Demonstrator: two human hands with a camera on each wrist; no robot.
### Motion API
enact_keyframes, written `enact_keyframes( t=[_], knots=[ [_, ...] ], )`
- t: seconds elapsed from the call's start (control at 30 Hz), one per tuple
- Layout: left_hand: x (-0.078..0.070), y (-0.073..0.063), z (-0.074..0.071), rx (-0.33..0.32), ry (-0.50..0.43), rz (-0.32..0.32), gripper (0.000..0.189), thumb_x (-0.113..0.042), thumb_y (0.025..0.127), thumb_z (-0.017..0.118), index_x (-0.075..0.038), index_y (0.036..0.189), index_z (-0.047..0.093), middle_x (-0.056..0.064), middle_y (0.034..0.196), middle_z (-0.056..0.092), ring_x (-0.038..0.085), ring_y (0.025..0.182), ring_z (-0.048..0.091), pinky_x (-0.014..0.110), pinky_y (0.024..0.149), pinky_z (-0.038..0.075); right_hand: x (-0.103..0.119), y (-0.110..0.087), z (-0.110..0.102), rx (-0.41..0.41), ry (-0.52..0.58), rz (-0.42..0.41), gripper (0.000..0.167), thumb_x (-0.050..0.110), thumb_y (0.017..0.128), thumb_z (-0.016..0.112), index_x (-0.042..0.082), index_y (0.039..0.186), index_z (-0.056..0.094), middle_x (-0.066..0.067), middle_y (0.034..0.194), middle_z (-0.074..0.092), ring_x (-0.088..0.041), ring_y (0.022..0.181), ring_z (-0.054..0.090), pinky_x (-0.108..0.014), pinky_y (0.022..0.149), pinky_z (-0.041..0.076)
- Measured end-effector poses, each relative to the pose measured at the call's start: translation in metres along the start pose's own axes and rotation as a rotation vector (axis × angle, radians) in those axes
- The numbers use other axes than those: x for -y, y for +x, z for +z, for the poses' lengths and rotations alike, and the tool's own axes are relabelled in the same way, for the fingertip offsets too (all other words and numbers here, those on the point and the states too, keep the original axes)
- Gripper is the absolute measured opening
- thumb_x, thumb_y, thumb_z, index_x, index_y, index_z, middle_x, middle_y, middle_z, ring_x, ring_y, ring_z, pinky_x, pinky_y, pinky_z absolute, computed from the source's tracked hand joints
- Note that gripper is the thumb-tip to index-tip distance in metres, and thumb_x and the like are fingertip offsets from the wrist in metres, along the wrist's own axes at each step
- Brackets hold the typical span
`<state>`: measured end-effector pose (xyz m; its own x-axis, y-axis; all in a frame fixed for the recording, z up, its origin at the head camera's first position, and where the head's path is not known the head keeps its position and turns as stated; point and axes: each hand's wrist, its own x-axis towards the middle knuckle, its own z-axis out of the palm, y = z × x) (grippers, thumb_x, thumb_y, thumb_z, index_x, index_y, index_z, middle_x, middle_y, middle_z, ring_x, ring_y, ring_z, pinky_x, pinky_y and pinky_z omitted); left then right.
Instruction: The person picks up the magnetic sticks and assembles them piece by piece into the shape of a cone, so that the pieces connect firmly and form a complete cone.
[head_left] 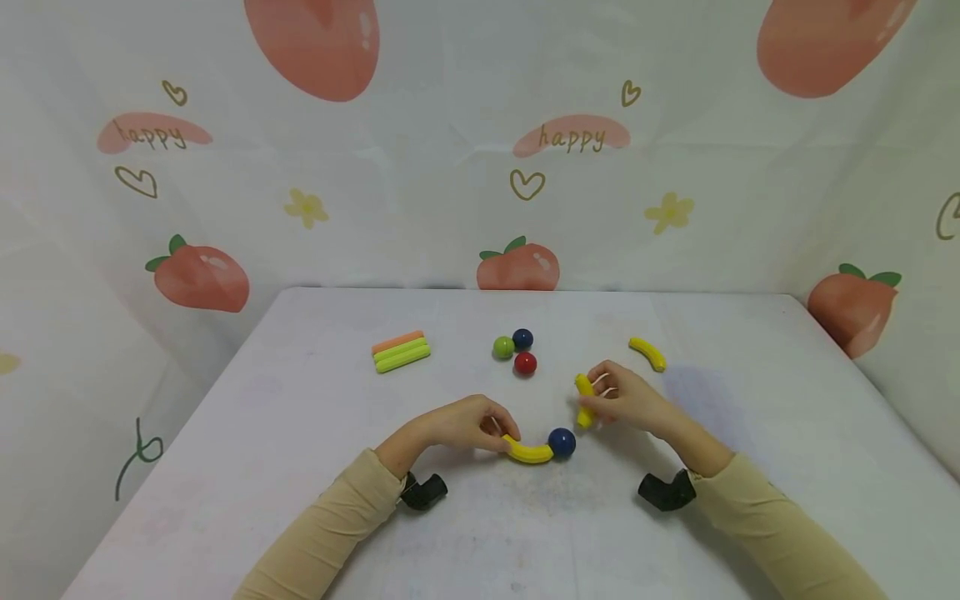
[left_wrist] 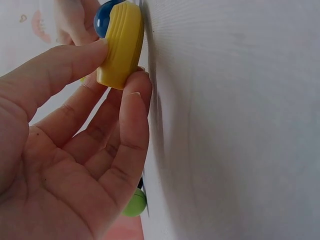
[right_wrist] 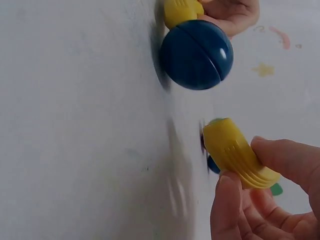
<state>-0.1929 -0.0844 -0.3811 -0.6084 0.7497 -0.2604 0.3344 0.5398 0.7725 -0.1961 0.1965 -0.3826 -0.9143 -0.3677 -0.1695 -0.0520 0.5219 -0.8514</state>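
In the head view my left hand (head_left: 468, 423) pinches one end of a yellow curved stick (head_left: 530, 452) that lies on the table. The other end of that stick touches a dark blue ball (head_left: 562, 443). My right hand (head_left: 626, 398) holds a second yellow curved stick (head_left: 584, 402) between thumb and fingers, to the right of the ball and apart from it. In the right wrist view this second stick (right_wrist: 240, 154) is off the tabletop. The left wrist view shows the thumb and fingertips on the first stick (left_wrist: 120, 47), with the blue ball (left_wrist: 102, 19) beyond.
Behind the hands sit a green ball (head_left: 503, 347), a smaller-looking dark blue ball (head_left: 522, 339) and a red ball (head_left: 526, 364). At the back left lie straight sticks, one orange (head_left: 397, 342) and two yellow-green (head_left: 402, 359). Another yellow curved stick (head_left: 648, 354) lies at the back right.
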Motion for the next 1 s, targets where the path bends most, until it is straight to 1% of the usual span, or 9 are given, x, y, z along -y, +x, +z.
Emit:
enact_keyframes(
  t=[0.27,0.47,0.63,0.77,1.0],
  knots=[
    [0.000,0.001,0.001,0.007,-0.005,0.002,0.017,-0.011,0.087,0.064,-0.007,0.102,0.068,0.006,0.098,0.069,0.004,0.079,0.055,0.012,0.072,0.046,0.005,-0.001,0.010,0.031,0.015,0.014,0.042,0.020,0.087,0.066,-0.003,0.112,0.043,-0.009,0.089,0.053,-0.015,0.067,0.058,-0.025,0.060,0.054],
    [0.000,0.002,0.002,0.016,0.005,0.021,0.017,-0.012,0.087,0.064,-0.006,0.102,0.068,0.006,0.098,0.069,0.003,0.080,0.056,0.012,0.073,0.046,0.008,-0.001,0.014,0.026,0.001,0.025,0.043,0.021,0.087,0.065,-0.002,0.115,0.042,-0.011,0.091,0.055,-0.015,0.068,0.058,-0.026,0.062,0.055],
    [-0.003,0.003,0.003,0.029,0.011,0.042,0.017,-0.011,0.087,0.064,-0.005,0.103,0.068,0.006,0.100,0.069,0.003,0.081,0.057,0.012,0.076,0.047,0.007,0.000,0.015,0.031,-0.009,0.031,0.045,0.021,0.088,0.065,-0.002,0.118,0.041,-0.014,0.095,0.058,-0.015,0.070,0.060,-0.028,0.063,0.056],
    [-0.006,0.004,0.005,0.047,0.012,0.052,0.018,-0.012,0.087,0.065,-0.005,0.103,0.067,0.007,0.101,0.069,0.002,0.081,0.058,0.011,0.077,0.046,0.006,0.001,0.016,0.053,-0.031,0.025,0.045,0.020,0.088,0.065,-0.001,0.121,0.043,-0.017,0.100,0.058,-0.015,0.072,0.060,-0.028,0.064,0.056],
    [-0.012,0.008,0.010,0.075,0.019,0.059,0.018,-0.012,0.086,0.065,-0.005,0.103,0.068,0.007,0.099,0.069,0.000,0.076,0.055,0.011,0.073,0.046,0.006,0.000,0.017,0.090,-0.086,-0.005,0.047,0.021,0.088,0.064,0.000,0.126,0.045,-0.023,0.109,0.058,-0.015,0.073,0.061,-0.029,0.066,0.056]
  ],
)
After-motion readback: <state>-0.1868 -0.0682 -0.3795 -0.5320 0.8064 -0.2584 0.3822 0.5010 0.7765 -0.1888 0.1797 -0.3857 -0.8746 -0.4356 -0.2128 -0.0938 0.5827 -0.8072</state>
